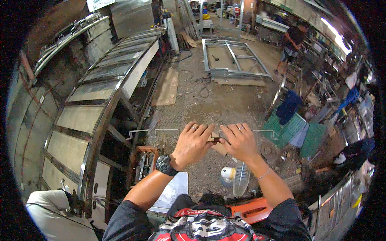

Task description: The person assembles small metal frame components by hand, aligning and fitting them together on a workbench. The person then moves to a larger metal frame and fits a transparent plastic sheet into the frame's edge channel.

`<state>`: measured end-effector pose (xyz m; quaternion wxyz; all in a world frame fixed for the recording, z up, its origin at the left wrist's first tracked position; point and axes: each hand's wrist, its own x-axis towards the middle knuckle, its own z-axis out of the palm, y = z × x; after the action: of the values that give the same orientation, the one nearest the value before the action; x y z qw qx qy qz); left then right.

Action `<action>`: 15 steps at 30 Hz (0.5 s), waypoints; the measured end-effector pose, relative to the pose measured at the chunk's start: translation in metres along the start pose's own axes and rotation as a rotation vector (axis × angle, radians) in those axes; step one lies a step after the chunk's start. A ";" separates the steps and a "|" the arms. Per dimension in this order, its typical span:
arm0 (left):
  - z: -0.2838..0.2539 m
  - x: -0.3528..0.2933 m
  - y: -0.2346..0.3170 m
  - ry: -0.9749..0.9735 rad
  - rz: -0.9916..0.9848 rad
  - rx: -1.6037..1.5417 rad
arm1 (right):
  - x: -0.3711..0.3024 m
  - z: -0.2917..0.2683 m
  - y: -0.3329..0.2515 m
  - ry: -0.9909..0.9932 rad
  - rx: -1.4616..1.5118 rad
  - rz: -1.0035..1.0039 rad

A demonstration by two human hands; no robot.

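My left hand (193,142) and my right hand (240,142) are close together in front of me, palms down, fingers curled. A thin, pale bent metal rod (167,129) shows on both sides of them, with stepped bends toward its ends. Its middle is hidden behind my hands, which appear closed around it. A small tan piece (219,149), perhaps wood or cardboard, shows by my thumbs; whether I hold it too is unclear. Below the right hand stands a fan (241,178) with a round cage.
A long metal-framed bench (78,116) runs along my left, with a reddish box of metal pieces (142,166) beside it. A rectangular metal frame (237,58) lies ahead on the floor. Another person (293,42) stands far right, near green mesh panels (285,124) and clutter.
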<state>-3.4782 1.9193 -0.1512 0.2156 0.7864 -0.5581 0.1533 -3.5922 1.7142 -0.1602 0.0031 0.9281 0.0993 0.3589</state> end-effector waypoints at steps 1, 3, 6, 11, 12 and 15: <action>0.003 0.004 -0.008 0.075 0.030 0.010 | 0.008 0.006 0.005 0.002 0.009 -0.007; 0.008 0.013 -0.028 0.108 0.048 0.031 | 0.022 0.018 0.014 0.023 0.035 -0.005; 0.017 0.027 -0.051 0.215 0.073 0.060 | 0.041 0.041 0.025 0.073 0.042 0.005; 0.036 0.056 -0.100 0.210 0.043 0.082 | 0.071 0.087 0.053 0.095 0.005 0.015; 0.040 0.064 -0.113 0.202 0.037 0.078 | 0.078 0.099 0.060 0.098 -0.001 0.019; 0.053 0.088 -0.158 0.206 0.041 0.057 | 0.106 0.136 0.079 0.128 -0.018 0.020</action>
<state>-3.3002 1.8661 -0.1809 0.2460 0.7607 -0.5446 0.2537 -3.4100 1.6657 -0.1847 0.0015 0.9042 0.0867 0.4183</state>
